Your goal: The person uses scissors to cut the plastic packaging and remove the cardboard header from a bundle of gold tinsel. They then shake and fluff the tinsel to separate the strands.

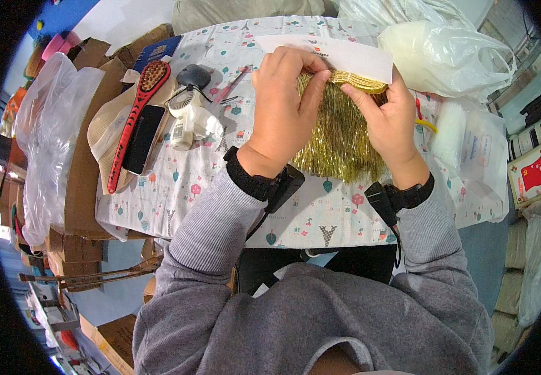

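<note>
A bundle of gold tinsel fringe (345, 136) hangs from a folded gold band (362, 81), its strands spread over the patterned tablecloth. My left hand (282, 105) pinches the band's left part between thumb and forefinger. At the other end, my right hand (392, 119) grips the folded band, with the thumb in front and the fingers behind. A white card (364, 58) bearing print stands behind the band, its right corner against my right fingers. My left hand hides the band's left end. Both wrists wear black straps with small black devices.
Left on the table (326, 229) lie a red-handled brush (130, 122), a phone (145, 139), a straw hat (104, 129), a small fan (182, 115), a black mouse (194, 76) and a pink pen (230, 86). Plastic bags (439, 58) crowd the right side. A cardboard box (80, 187) borders the left edge.
</note>
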{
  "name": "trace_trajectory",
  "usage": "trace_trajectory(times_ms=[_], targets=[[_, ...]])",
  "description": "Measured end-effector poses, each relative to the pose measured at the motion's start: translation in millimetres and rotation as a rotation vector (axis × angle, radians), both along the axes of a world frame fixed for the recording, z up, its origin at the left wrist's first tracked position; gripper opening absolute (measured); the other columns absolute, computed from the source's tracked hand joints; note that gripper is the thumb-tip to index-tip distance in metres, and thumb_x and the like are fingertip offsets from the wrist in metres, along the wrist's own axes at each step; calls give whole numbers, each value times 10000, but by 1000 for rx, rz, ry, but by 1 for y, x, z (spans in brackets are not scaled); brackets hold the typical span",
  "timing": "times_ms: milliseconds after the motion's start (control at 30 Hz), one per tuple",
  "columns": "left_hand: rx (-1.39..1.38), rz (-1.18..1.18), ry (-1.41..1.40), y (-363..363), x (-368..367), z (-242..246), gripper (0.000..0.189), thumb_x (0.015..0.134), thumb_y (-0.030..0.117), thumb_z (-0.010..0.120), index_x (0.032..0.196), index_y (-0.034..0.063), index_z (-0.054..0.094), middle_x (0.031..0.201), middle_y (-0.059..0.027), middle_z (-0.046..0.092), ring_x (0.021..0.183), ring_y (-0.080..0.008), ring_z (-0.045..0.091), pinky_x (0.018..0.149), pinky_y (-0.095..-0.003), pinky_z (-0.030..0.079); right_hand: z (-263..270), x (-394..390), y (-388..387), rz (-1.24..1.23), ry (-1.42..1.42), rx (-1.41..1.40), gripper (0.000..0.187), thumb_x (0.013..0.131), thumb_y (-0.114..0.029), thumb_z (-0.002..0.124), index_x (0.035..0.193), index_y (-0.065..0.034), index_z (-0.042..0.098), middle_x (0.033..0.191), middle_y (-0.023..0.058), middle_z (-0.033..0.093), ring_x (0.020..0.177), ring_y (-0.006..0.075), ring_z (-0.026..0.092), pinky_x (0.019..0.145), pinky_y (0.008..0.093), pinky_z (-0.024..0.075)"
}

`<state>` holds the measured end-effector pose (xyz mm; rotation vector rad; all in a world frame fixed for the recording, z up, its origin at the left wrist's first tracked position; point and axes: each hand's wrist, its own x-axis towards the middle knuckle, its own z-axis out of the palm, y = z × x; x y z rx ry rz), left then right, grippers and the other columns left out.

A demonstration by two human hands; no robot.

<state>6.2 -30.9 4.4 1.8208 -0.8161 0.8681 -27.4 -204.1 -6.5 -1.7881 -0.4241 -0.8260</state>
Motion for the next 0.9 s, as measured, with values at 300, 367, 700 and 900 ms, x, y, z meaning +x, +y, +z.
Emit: trace_trajectory(times_ms=[300,367,700,900], targets=[[113,5,-28,5,3,3,106,843,80,710,927,89,647,952,-55,622,914,-269,586,795,-390,370,2,-5,-2,-45,8,-82,348,864,-113,792,1141,-12,607,960,116,738,875,159,711,786,298,551],[159,74,-83,4,1,3,119,844,81,705,937,90,633,963,-53,615,918,-272,577,790,-390,368,1,-4,-1,-41,2,-74,350,863,-116,793,1140,-9,608,960,119,739,871,161,712,786,300,551],[134,111,-187,-1,4,-2,152,859,47,673,975,68,579,984,-73,594,927,-299,561,793,-402,401,1,-2,2,34,26,37,351,882,-113,775,1158,14,600,1004,120,733,895,159,699,806,299,546],[-35,-16,-38,-1,4,-3,134,869,-6,651,956,38,560,973,-107,587,926,-308,565,832,-404,428,4,-4,2,78,84,95,364,891,-89,760,1196,16,593,1087,95,712,978,147,667,876,300,523]])
